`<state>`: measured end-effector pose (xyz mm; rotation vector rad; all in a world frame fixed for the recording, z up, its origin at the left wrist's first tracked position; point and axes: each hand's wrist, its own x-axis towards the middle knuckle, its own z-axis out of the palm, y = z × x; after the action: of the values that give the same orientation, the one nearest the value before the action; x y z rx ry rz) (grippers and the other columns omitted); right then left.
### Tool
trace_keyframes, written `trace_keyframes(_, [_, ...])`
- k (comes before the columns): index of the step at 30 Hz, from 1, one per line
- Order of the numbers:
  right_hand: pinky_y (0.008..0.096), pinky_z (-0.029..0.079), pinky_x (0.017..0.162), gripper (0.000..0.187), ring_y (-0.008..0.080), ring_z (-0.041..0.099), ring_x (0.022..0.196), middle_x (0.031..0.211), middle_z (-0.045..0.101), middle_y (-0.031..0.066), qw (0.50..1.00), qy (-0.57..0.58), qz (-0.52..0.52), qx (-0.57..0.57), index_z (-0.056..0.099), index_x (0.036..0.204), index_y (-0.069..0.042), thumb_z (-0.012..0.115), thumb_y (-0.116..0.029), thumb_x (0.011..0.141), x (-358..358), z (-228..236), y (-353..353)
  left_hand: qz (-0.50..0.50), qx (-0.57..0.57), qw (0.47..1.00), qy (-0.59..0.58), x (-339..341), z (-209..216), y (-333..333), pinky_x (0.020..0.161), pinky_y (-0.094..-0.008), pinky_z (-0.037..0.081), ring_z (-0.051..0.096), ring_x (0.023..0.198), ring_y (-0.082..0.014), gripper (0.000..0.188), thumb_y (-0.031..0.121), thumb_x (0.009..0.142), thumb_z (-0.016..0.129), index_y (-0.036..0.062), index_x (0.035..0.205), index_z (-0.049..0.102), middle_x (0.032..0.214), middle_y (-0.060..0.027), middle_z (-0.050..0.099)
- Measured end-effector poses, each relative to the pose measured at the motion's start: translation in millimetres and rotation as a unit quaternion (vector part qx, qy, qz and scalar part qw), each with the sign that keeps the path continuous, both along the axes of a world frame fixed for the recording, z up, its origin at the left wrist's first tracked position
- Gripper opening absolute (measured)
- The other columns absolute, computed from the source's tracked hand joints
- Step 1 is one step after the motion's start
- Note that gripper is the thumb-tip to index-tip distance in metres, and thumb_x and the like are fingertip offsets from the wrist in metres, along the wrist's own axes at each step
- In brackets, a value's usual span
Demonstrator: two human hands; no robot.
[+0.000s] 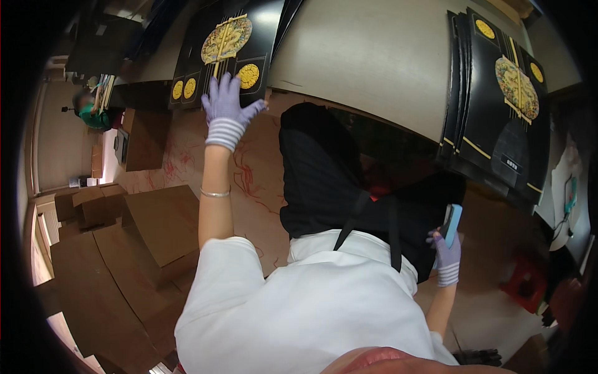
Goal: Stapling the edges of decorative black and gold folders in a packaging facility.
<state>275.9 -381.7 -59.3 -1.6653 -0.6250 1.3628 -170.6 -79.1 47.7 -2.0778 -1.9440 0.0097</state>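
My left hand (227,112), in a purple knit glove with a striped cuff, lies with fingers spread on the near edge of a black printed board (193,65). Gold emblems and a round, multicoloured dragon medallion decorate that board, and more dark boards show beneath it. Down by my lap on the right, my gloved right hand (446,255) is closed around a light blue and black stapler (451,224), which points up and away from me. The stapler touches nothing else that I can see.
A grey table (367,59) spans the front. On its right lies a stack of similar black boards (507,112). Cardboard boxes (118,262) crowd the left, and red strands (246,177) litter the floor. A person in green (93,112) is far left; a red stool-like object (525,283) stands right.
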Motion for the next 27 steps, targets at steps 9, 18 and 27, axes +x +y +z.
trace_keyframes(9, [0.0241, 0.047, 0.068, 0.028, 0.0117, 0.057, 0.074, 0.082, 0.057, 0.0034, 0.997, -0.070, 0.041, 0.003, 0.052, 0.099, -0.003, 0.067, -0.014, 0.079, -19.4, 28.7, 22.8, -0.160, 0.072, 0.984, -0.003, -6.3, -19.3, 10.6, 0.102, -0.0578, 0.020, 0.033, 0.128, -0.0273, 0.058, 0.039, 0.079, 0.061, 0.0130, 0.128, 0.044, 0.135, -0.0050, 0.042])
trace_keyframes(18, [0.0269, 0.048, 0.068, 0.029, 0.0129, 0.058, 0.073, 0.080, 0.059, 0.0049, 0.996, -0.086, 0.002, 0.017, 0.053, 0.095, -0.004, 0.069, -0.021, 0.079, -28.2, 1.2, -19.0, -0.335, 0.155, 0.845, -0.387, 54.1, 27.1, 26.4, 0.088, -0.0288, 0.045, 0.062, 0.089, -0.0171, 0.024, -0.002, 0.086, 0.048, 0.0041, 0.105, 0.061, 0.101, -0.0085, 0.064])
trace_keyframes(27, [0.0268, 0.048, 0.070, 0.027, 0.0121, 0.058, 0.075, 0.080, 0.060, 0.0052, 0.996, -0.086, 0.014, 0.020, 0.052, 0.096, -0.004, 0.068, -0.019, 0.080, -33.3, 18.5, -17.8, -0.486, 0.235, 0.746, -0.391, 293.7, 45.1, -71.1, 0.076, -0.0361, 0.047, 0.060, 0.089, -0.0264, 0.014, 0.009, 0.078, 0.061, 0.0039, 0.090, 0.063, 0.092, -0.0103, 0.063])
